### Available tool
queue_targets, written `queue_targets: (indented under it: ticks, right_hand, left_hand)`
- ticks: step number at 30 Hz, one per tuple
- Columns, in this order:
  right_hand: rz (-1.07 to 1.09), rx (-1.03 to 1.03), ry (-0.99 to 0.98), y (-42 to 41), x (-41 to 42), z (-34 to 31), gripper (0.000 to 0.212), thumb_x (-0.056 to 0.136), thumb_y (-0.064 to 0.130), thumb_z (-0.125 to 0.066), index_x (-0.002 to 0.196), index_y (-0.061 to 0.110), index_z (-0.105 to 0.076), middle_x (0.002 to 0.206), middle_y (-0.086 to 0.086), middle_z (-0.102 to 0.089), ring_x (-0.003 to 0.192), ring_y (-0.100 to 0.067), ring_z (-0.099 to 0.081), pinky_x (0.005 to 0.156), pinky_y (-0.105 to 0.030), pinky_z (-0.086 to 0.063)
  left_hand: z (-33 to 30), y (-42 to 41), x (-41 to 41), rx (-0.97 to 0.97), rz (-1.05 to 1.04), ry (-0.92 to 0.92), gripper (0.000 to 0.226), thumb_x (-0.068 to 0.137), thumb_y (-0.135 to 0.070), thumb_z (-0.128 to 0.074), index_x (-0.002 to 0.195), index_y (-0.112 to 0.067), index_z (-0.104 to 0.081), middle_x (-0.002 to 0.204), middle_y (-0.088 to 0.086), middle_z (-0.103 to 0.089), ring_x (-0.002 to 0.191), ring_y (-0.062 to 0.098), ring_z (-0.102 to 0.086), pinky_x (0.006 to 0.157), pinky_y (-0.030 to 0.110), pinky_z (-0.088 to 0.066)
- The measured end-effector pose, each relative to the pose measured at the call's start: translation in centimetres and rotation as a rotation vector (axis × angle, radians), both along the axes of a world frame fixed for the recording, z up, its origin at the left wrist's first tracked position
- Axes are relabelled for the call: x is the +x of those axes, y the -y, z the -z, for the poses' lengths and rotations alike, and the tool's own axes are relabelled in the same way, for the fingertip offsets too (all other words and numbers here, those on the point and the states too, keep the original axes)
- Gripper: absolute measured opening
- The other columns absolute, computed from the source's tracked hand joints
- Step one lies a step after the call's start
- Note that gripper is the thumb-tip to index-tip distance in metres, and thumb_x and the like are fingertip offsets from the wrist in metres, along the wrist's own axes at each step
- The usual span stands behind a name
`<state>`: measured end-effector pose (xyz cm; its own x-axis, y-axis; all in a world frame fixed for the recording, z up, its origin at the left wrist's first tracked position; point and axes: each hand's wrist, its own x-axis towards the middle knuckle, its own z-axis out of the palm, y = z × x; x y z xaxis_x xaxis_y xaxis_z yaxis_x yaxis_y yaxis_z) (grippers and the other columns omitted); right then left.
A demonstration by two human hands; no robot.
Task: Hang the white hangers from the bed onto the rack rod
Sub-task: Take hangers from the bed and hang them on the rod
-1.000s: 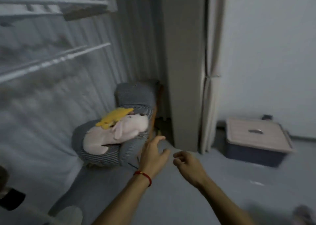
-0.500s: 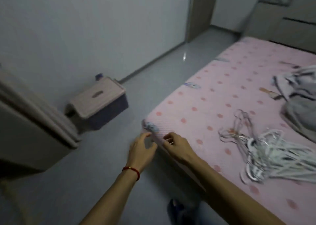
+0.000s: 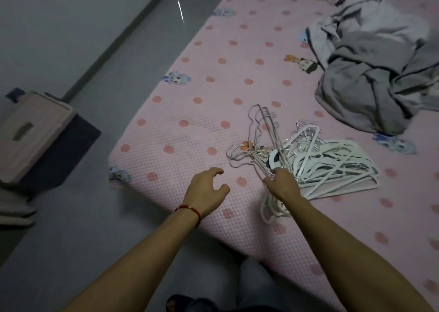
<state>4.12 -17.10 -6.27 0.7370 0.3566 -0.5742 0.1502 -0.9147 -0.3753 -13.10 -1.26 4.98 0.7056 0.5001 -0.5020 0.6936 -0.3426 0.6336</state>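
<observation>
A tangled pile of white hangers lies on the pink dotted bed, near its front corner. My right hand rests on the pile's near edge with its fingers closing around some hangers; a few white hangers stick out below the hand. My left hand, with a red string at the wrist, hovers open over the mattress to the left of the pile, fingers curled and holding nothing. The rack rod is out of view.
A crumpled grey garment lies at the back right of the bed. A dark storage box with a pale lid stands on the grey floor at the left, by the wall. My foot in a dark slipper is at the bed's edge.
My view swung from the rack corner to the bed. Both hands moved over the mattress, and my right hand reached the hanger pile and closed on it.
</observation>
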Motion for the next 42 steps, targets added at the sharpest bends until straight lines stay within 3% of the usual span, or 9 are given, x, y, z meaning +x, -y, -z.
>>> queue_targets:
  ticks: [11,17,24,27,30,33,36,39,42]
  right_hand:
    - [-0.204,-0.252,0.131,1.5,6.5,11.9,0.092,0.074,0.040,-0.084,0.141,0.001,-0.034,0.136,-0.018,-0.041,0.126,-0.037,-0.043,0.100,-0.049,-0.045]
    - [-0.108,-0.244,0.209,1.6,6.6,10.2,0.085,0.061,0.030,-0.088,0.125,-0.004,-0.045,0.123,-0.021,-0.049,0.111,-0.036,-0.049,0.092,-0.045,-0.048]
    - [-0.067,0.071,0.132,1.3,8.0,4.8,0.073,0.075,0.036,-0.070,0.132,-0.002,-0.046,0.110,-0.020,-0.062,0.104,-0.042,-0.059,0.090,-0.050,-0.049]
    - [-0.162,0.326,-0.116,-1.8,6.1,1.4,0.048,0.076,0.046,-0.064,0.111,0.013,-0.057,0.094,-0.004,-0.064,0.087,-0.030,-0.063,0.069,-0.036,-0.047]
    - [-0.263,0.393,-0.401,-7.1,2.5,-3.1,0.075,0.084,0.047,-0.059,0.151,0.018,-0.039,0.095,-0.002,-0.070,0.082,-0.019,-0.067,0.068,-0.032,-0.049]
    - [-0.540,0.435,-0.563,-12.1,-3.1,-7.6,0.072,0.098,0.034,-0.056,0.160,0.024,-0.021,0.088,-0.004,-0.072,0.071,-0.014,-0.067,0.055,-0.030,-0.053]
    - [-0.836,0.474,-0.655,-16.4,-10.3,-11.7,0.069,0.102,0.035,-0.050,0.162,0.024,-0.017,0.092,0.000,-0.074,0.075,-0.013,-0.072,0.072,-0.036,-0.063]
    - [-1.106,0.477,-0.711,-19.1,-18.9,-15.4,0.077,0.098,0.038,-0.053,0.162,0.017,-0.017,0.086,0.001,-0.074,0.080,-0.013,-0.073,0.081,-0.033,-0.061]
    - [-1.287,0.398,-0.804,-19.7,-27.7,-18.3,0.081,0.095,0.042,-0.058,0.162,0.020,-0.018,0.081,-0.001,-0.077,0.079,-0.017,-0.073,0.076,-0.037,-0.061]
  left_hand:
    - [5.9,1.1,8.3,0.010,-0.018,-0.273,0.049,0.093,-0.030,-0.061,0.140,-0.020,-0.051,0.140,0.007,-0.054,0.128,0.023,-0.049,0.104,0.034,-0.040]
    - [5.0,1.6,8.8,0.011,-0.077,-0.282,0.048,0.093,-0.026,-0.061,0.139,-0.018,-0.051,0.132,0.007,-0.056,0.097,0.014,-0.052,0.086,0.024,-0.039]
    - [2.8,1.4,7.3,-0.061,-0.219,-0.214,0.047,0.091,-0.029,-0.064,0.136,-0.022,-0.054,0.134,0.000,-0.056,0.122,0.015,-0.051,0.093,0.022,-0.038]
    - [1.5,0.6,5.7,-0.192,-0.438,-0.146,0.046,0.088,-0.034,-0.070,0.131,-0.025,-0.058,0.129,-0.005,-0.058,0.115,0.009,-0.054,0.090,0.020,-0.040]
    - [-0.8,-1.1,3.0,-0.391,-0.796,-0.042,0.056,0.081,-0.045,-0.076,0.130,-0.025,-0.058,0.130,-0.001,-0.059,0.109,0.011,-0.059,0.095,0.029,-0.051]
    - [-3.1,-2.9,-2.0,-0.544,-1.123,0.137,0.092,0.068,-0.058,-0.082,0.144,-0.022,-0.045,0.139,0.006,-0.053,0.118,0.024,-0.057,0.101,0.043,-0.052]
    - [-6.1,-4.3,-8.8,-0.636,-1.412,0.416,0.131,0.048,-0.064,-0.090,0.155,-0.029,-0.024,0.143,0.012,-0.050,0.122,0.033,-0.058,0.087,0.044,-0.057]
    - [-8.6,-4.0,-17.5,-0.586,-1.696,0.650,0.118,0.066,-0.048,-0.087,0.156,-0.033,-0.012,0.131,0.017,-0.056,0.108,0.033,-0.065,0.085,0.049,-0.056]
    - [-10.9,-1.5,-26.5,-0.501,-1.910,0.808,0.110,0.058,-0.045,-0.092,0.148,-0.017,-0.035,0.120,0.020,-0.065,0.106,0.037,-0.067,0.077,0.047,-0.060]
